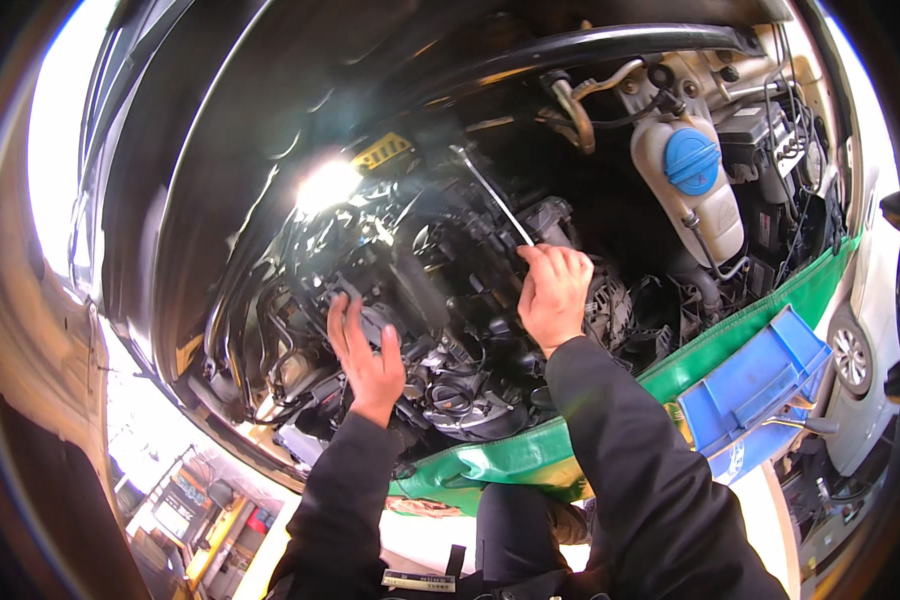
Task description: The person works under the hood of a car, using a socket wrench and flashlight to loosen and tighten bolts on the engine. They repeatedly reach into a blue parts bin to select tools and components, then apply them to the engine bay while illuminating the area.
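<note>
Both of my hands reach into the engine bay of a vehicle. My right hand (557,295) is closed round the near end of a long, thin silver wrench (495,195). The tool slants away to the upper left over the engine (415,285), and its far end looks slightly wider. Whether that end touches any part, I cannot tell. To the left, my left hand (367,365) holds nothing. Its fingers are stretched out and apart over dark engine parts, with the fingertips at or near a grey part. A round black cap (452,398) sits on the engine between my forearms.
A bright lamp (328,187) shines over the engine's far left. On the right stand a white coolant tank (705,225) with a blue cap (692,161). A green cover (705,345) drapes the near edge, and a blue tray (755,380) rests beside it. Overhead spans the dark hood (200,130).
</note>
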### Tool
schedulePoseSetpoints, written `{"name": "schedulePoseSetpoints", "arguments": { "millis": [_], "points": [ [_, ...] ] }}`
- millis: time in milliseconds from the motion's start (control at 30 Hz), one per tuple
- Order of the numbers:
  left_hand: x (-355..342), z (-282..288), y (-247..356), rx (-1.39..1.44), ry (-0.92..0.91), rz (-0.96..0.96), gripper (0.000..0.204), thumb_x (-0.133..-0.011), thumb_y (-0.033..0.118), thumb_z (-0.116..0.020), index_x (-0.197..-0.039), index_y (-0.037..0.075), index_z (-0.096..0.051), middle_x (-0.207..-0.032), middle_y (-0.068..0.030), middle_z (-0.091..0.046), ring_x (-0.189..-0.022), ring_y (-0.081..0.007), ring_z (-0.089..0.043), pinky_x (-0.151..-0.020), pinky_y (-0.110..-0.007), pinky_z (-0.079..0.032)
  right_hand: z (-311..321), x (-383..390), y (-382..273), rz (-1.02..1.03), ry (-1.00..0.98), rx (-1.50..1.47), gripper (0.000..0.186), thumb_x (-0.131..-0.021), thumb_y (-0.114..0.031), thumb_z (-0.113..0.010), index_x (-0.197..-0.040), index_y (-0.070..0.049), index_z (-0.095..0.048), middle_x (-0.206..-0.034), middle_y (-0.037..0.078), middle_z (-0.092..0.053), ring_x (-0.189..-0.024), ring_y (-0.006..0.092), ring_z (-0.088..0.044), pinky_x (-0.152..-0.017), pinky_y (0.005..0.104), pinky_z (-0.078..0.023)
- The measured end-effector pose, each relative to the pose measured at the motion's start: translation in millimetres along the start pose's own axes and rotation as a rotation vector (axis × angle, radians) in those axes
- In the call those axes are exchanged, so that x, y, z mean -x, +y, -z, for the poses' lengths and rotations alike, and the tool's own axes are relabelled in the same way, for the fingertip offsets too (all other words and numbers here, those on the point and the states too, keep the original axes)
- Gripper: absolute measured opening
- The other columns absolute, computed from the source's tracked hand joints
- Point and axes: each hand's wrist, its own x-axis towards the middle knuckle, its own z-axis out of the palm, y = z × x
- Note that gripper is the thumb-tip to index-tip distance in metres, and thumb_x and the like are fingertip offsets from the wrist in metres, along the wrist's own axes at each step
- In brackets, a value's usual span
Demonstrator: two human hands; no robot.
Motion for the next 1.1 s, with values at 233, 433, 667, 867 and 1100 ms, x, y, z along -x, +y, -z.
{"name": "schedulePoseSetpoints", "arguments": {
  "millis": [233, 433, 667, 867, 1100],
  "points": [
    [-5.5, -65.7, -22.6, -0.04, 0.267, 0.167, 0.054, -0.108, 0.026, -0.045, -0.146, -0.012, -0.041, -0.151, -0.0308, -0.043, -0.143, -0.047, -0.037, -0.121, -0.057, -0.027, 5.1, -5.0, -11.2, -0.103, -0.246, 0.171, 0.026, -0.076, -0.004, -0.067, -0.101, -0.01, -0.072, -0.084, 0.009, -0.067, -0.088, 0.0323, -0.066, -0.077, 0.0486, -0.046],
    [-7.5, -71.4, -64.8, -0.086, 0.32, -0.098, 0.05, -0.109, 0.035, -0.048, -0.147, 0.001, -0.048, -0.155, -0.0216, -0.044, -0.145, -0.0412, -0.04, -0.119, -0.055, -0.03, 103.2, 16.9, -80.6, -0.385, 0.029, -0.247, 0.025, -0.094, 0.0, -0.061, -0.118, -0.003, -0.063, -0.102, 0.015, -0.064, -0.101, 0.0353, -0.06, -0.092, 0.0442, -0.047],
    [-5.3, -64.2, -64.7, 0.048, 0.194, -0.081, 0.056, -0.104, 0.02, -0.053, -0.155, 0.001, -0.039, -0.16, -0.0223, -0.037, -0.151, -0.04, -0.032, -0.123, -0.052, -0.026, 441.9, 149.0, -50.2, -0.911, -0.169, -0.488, 0.027, -0.105, -0.004, -0.053, -0.132, -0.001, -0.057, -0.108, 0.009, -0.064, -0.098, 0.0163, -0.063, -0.087, 0.0329, -0.054],
    [37.2, -21.7, -1.9, 0.188, 0.184, -0.108, 0.062, -0.095, 0.005, -0.058, -0.152, -0.002, -0.038, -0.159, -0.0227, -0.037, -0.15, -0.0401, -0.032, -0.124, -0.051, -0.025, 582.7, 233.5, 13.4, -1.25, -0.206, -0.062, 0.027, -0.105, -0.004, -0.052, -0.131, -0.001, -0.056, -0.091, 0.005, -0.062, -0.077, 0.0111, -0.057, -0.072, 0.0271, -0.05],
    [96.7, -1.8, 39.0, 0.219, -0.002, -0.221, 0.049, -0.095, 0.004, -0.058, -0.144, 0.0, -0.051, -0.159, -0.0219, -0.038, -0.147, -0.0408, -0.037, -0.121, -0.05, -0.029, 504.1, 227.4, 166.1, -0.826, -0.145, 0.439, 0.028, -0.099, -0.004, -0.059, -0.126, -0.005, -0.062, -0.097, 0.011, -0.071, -0.087, 0.025, -0.068, -0.079, 0.0361, -0.052]
  ]
}}
